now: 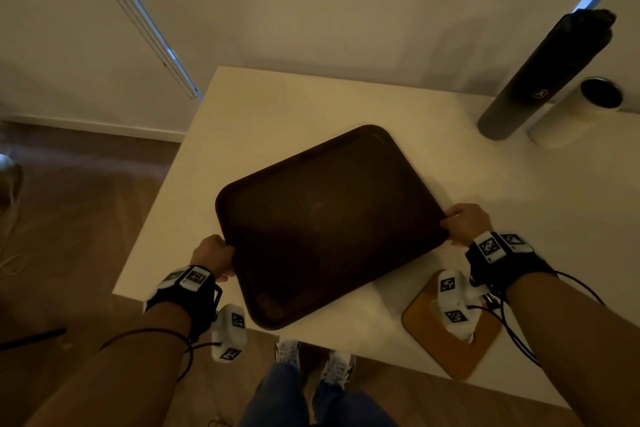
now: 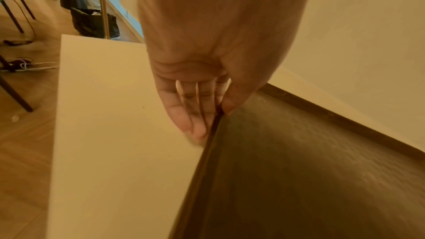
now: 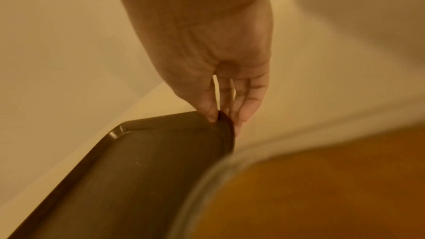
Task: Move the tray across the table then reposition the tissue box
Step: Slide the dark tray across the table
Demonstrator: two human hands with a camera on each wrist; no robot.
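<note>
Left hand (image 1: 213,255): I have it pinching the tray (image 1: 329,222) at its left short edge, thumb on the rim, fingers (image 2: 195,124) underneath, near the table's (image 1: 277,104) left front corner.

Tray: dark, rectangular, nothing in it. It sits at the table's front edge, turned at an angle, with its near left corner overhanging that edge. Its long axis runs between my two hands, from near left up to far right.

Right hand (image 1: 465,222): it grips the opposite short edge, thumb (image 3: 210,112) on top, fingers curled below. Both hands are equally close to the tray; each already has its end.

Tissue box (image 1: 457,333): tan, at the front edge, just right of the tray and beneath my right wrist; not touched.

Far right corner: a dark cylinder (image 1: 540,80) and a white cylinder (image 1: 571,111), standing together.

Judgement: since the box blocks the near right, the tray should go across toward the far side.
</note>
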